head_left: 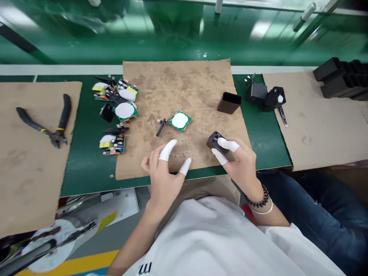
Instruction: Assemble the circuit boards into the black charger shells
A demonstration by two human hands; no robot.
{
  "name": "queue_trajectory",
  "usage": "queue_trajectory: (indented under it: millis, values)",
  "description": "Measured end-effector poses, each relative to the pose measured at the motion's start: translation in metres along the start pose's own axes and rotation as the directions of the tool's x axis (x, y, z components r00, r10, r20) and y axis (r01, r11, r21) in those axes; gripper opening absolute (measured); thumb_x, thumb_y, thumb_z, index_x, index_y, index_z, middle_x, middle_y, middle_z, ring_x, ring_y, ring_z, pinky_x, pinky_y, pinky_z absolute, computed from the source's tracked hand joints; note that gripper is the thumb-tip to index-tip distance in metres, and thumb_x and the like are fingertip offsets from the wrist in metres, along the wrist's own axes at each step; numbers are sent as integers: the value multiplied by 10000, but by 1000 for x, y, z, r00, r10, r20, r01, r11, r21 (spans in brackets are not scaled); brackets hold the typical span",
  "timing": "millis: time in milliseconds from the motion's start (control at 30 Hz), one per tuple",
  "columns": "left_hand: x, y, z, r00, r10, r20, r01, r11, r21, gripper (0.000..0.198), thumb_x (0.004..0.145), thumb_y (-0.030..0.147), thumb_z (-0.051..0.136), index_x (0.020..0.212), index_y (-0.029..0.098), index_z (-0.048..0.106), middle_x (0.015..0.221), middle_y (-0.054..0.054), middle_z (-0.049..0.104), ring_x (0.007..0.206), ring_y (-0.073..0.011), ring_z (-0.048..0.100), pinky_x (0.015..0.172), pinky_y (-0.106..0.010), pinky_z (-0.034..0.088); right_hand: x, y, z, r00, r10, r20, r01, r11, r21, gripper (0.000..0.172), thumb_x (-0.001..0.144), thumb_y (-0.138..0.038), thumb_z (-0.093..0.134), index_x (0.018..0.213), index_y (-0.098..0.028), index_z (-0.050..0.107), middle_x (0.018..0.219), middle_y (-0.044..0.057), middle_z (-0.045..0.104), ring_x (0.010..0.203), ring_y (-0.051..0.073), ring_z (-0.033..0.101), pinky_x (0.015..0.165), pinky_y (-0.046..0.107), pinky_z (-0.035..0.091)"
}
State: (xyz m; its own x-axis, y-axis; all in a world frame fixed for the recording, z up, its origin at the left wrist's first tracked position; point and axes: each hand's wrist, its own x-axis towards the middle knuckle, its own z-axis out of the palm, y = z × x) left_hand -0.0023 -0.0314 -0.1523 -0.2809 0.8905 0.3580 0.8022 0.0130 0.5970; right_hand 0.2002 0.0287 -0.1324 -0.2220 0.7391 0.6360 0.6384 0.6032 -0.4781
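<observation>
My right hand (240,159), with white finger cots on thumb and forefinger, grips a small black plastic housing (214,141) low over the cardboard sheet (178,84). My left hand (166,172) hovers above the sheet's near edge, thumb and forefinger apart in white cots, holding nothing. Just beyond it lies a green circuit board (179,120) with a white round pad. Wires join that board to a small black part with metal prongs (161,126). An open-topped black plastic sleeve (229,103) stands farther back on the right.
Several circuit boards (125,111) are piled to the left. Cutting pliers (57,134) lie on the left cardboard. Black charger-like cases (257,93) and tweezers (283,115) are to the right, with several black housings (342,78) farther over. Another person's jeans (319,214) show at lower right.
</observation>
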Motion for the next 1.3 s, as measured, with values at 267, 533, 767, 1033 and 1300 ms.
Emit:
queue_trajectory:
  millis: [267, 533, 767, 1033, 1300]
  values:
    - [-5, 11, 13, 995, 95, 16, -92, 986, -141, 595, 866, 334, 777, 1416, 245, 569, 1338, -119, 675, 1276, -295, 641, 1130, -466, 455, -10, 10, 14, 993, 112, 38, -113, 993, 32, 171, 900, -225, 760, 1068, -242, 737, 1010, 81, 798, 908, 261, 769, 772, 398, 649]
    - [-3, 38, 39, 984, 88, 155, -5, 881, -473, 656, 780, 100, 721, 1406, 224, 569, 1371, -90, 715, 1276, -263, 689, 1074, -400, 583, -18, -25, -2, 918, 387, 85, -394, 864, 313, 215, 914, -309, 758, 1108, -239, 697, 997, 27, 817, 865, 194, 800, 752, 303, 667]
    - [14, 27, 29, 856, 98, 508, 388, 527, -756, 725, 651, 252, 930, 1311, 209, 633, 1344, -101, 725, 1275, -298, 693, 1096, -419, 573, 22, -17, -34, 968, 166, 188, -203, 959, 198, 99, 917, -289, 758, 1006, -253, 781, 977, 23, 832, 802, 189, 776, 715, 297, 626]
    - [24, 15, 23, 746, 241, 621, 515, 381, -767, 713, 579, 217, 970, 1234, 217, 688, 1169, -70, 762, 1049, -252, 742, 941, -347, 577, 43, 9, -13, 875, 194, 443, -449, 667, 594, 155, 901, -370, 759, 922, -221, 795, 920, 23, 793, 802, 177, 734, 698, 299, 623]
    - [24, 16, 23, 750, 254, 611, 464, 456, -759, 663, 605, 192, 914, 1222, 242, 678, 1189, -77, 754, 1040, -246, 740, 879, -337, 593, 39, 15, -2, 724, 305, 619, -677, 490, 549, 244, 862, -453, 780, 924, -216, 785, 847, 7, 734, 655, 129, 618, 539, 238, 515]
